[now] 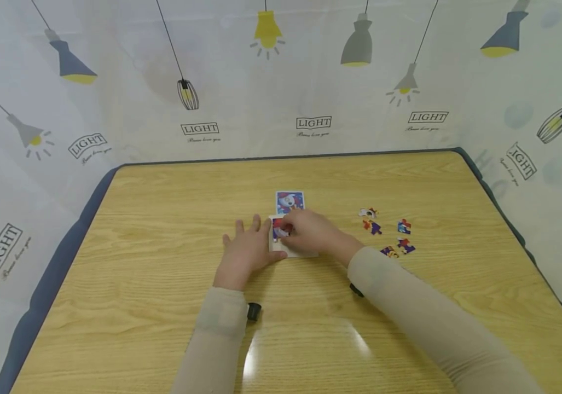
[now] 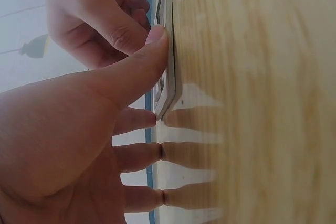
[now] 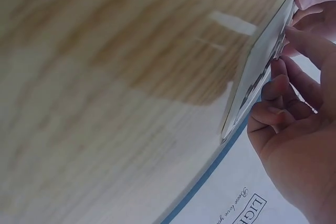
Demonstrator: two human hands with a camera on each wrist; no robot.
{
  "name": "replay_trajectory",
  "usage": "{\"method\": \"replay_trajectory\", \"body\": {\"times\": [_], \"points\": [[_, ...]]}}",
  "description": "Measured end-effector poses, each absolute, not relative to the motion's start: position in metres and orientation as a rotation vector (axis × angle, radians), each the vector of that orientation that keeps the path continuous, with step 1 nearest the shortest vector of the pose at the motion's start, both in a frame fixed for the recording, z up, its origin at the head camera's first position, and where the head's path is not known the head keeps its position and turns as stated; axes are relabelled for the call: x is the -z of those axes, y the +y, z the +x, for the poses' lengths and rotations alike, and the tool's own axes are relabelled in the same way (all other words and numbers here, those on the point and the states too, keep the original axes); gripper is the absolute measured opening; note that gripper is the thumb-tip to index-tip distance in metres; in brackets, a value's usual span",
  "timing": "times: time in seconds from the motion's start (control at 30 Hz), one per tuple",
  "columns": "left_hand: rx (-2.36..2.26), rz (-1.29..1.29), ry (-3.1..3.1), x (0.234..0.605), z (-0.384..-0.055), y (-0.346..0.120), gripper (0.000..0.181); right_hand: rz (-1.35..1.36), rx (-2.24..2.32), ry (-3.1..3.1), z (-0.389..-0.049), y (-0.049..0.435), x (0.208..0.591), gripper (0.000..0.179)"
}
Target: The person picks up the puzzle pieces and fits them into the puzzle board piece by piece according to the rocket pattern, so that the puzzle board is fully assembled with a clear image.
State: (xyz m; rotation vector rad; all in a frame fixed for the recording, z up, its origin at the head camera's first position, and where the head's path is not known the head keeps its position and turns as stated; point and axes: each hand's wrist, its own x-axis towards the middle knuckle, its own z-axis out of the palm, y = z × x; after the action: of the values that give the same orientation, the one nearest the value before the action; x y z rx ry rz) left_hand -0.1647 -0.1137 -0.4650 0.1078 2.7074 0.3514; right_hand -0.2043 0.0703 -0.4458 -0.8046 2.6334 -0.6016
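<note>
A white puzzle tray lies on the wooden table, partly covered by both hands. Joined jigsaw pieces with a red, white and purple print sit in its upper left. My left hand holds the tray steady at its left side, thumb on the near edge and the other fingers straight and spread on the table. Over the tray, my right hand pinches a jigsaw piece between thumb and index finger, at the joined pieces; its print is mostly hidden. A picture card lies just beyond the tray.
Several loose jigsaw pieces lie to the right, among them a white one, a blue and red one and a yellow one near the right sleeve. A lamp-patterned curtain stands behind the table.
</note>
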Motion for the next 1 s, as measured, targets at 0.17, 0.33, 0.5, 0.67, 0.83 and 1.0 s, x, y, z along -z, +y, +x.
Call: {"method": "replay_trajectory", "body": {"times": [0.17,0.33,0.5,0.67,0.83,1.0], "points": [[-0.358,0.107,2.708,0.456,-0.16,-0.112,0.103,-0.807,0.566,2.637,-0.204,0.069,0.446,0.03],[-0.374,0.105,2.705,0.462,-0.163,-0.113,0.104,-0.832,0.549,2.647,-0.204,0.069,0.447,0.032],[-0.376,0.109,2.716,0.468,-0.165,-0.114,0.105,-0.912,0.526,2.667,-0.205,0.07,0.45,0.034],[-0.376,0.109,2.724,0.467,-0.165,-0.114,0.104,-0.949,0.496,2.678,-0.205,0.068,0.45,0.035],[-0.377,0.113,2.726,0.468,-0.165,-0.114,0.103,-0.96,0.489,2.673,-0.204,0.067,0.448,0.037],[-0.387,0.116,2.719,0.467,-0.164,-0.114,0.104,-0.981,0.471,2.668,-0.205,0.068,0.451,0.039]]}}
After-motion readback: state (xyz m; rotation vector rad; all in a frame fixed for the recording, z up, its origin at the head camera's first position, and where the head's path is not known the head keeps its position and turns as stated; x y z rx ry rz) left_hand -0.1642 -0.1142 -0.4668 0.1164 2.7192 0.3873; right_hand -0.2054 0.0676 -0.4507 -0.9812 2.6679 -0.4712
